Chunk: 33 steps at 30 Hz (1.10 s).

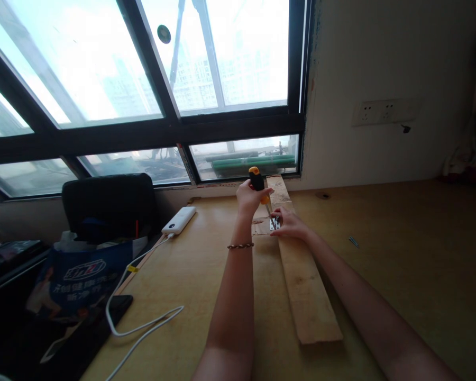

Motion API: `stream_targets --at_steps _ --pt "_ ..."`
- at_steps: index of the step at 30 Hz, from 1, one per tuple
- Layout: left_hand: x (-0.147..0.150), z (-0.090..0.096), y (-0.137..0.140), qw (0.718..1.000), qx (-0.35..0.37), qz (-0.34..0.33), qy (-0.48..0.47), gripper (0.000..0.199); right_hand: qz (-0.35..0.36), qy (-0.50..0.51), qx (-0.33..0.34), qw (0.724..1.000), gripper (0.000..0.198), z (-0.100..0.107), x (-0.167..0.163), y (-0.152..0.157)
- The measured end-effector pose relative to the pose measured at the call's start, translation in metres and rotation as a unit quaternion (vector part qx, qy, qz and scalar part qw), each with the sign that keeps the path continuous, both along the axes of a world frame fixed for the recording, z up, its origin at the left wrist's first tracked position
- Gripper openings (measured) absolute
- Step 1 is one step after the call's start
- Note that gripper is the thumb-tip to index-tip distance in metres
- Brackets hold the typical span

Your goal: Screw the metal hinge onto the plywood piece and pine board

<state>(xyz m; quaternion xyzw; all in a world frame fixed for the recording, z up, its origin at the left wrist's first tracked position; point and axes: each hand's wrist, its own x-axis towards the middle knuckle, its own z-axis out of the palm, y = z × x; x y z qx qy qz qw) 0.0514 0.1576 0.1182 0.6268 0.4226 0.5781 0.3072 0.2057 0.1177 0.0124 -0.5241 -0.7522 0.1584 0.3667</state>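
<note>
My left hand (pixel 248 199) is closed round the black and yellow handle of a screwdriver (pixel 257 180), which tilts with its shaft slanting down to the right. The shaft's tip reaches a small metal hinge (pixel 275 224) lying where two pieces of wood meet. At the hinge, the fingers of my right hand (pixel 291 224) are curled in beside the tip and pinch at the metal; any screw there is too small to make out. Under the right hand runs a long wooden board (pixel 307 296). A shorter wooden piece (pixel 261 226) sits to its left, partly hidden by my left hand.
Several loose screws (pixel 353 242) lie on the table (pixel 400 286) to the right. At left are a white power bank (pixel 179 220) with a white cable (pixel 146 324), a black chair (pixel 109 203) and a blue bag (pixel 83 280). A window (pixel 238 124) stands behind the table.
</note>
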Motion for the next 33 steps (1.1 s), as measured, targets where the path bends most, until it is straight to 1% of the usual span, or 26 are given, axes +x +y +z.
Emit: stream_targets --at_steps 3,5,10,14,19,21,25,27,30,33 --pt "0.000 0.003 -0.002 0.998 -0.022 -0.030 -0.060 0.031 0.006 -0.010 0.006 1.000 0.064 0.001 -0.001 0.000" --pt "0.001 0.006 -0.004 0.994 -0.029 -0.034 -0.096 0.032 0.007 -0.013 0.005 1.000 0.065 0.001 -0.001 0.000" --pt "-0.004 0.016 -0.005 0.990 -0.016 -0.014 -0.143 0.031 0.005 -0.015 -0.005 1.000 0.076 -0.002 -0.002 0.003" --pt "-0.011 0.019 -0.004 0.982 -0.003 -0.006 -0.188 0.033 0.012 -0.019 -0.012 1.000 0.082 -0.002 -0.001 0.005" --pt "-0.014 0.020 -0.006 0.980 -0.003 -0.003 -0.199 0.033 0.011 -0.031 -0.018 0.999 0.072 0.000 -0.001 0.004" --pt "-0.014 0.020 -0.007 0.980 -0.007 -0.004 -0.199 0.033 0.018 -0.020 -0.020 0.999 0.075 0.002 -0.001 0.003" --pt "-0.012 0.020 -0.007 0.977 -0.017 -0.017 -0.210 0.035 0.037 0.042 -0.005 0.998 0.089 0.004 0.004 0.000" --pt "-0.012 0.020 -0.008 0.976 -0.015 -0.022 -0.215 0.036 0.019 0.052 0.014 0.998 0.090 0.005 0.008 -0.002" --pt "-0.013 0.019 -0.008 0.976 -0.011 -0.022 -0.217 0.037 -0.023 0.037 0.034 0.998 0.085 0.002 0.014 -0.005" --pt "-0.013 0.018 -0.007 0.974 -0.008 -0.024 -0.224 0.038 -0.018 0.060 0.034 0.997 0.082 -0.002 0.017 -0.005"
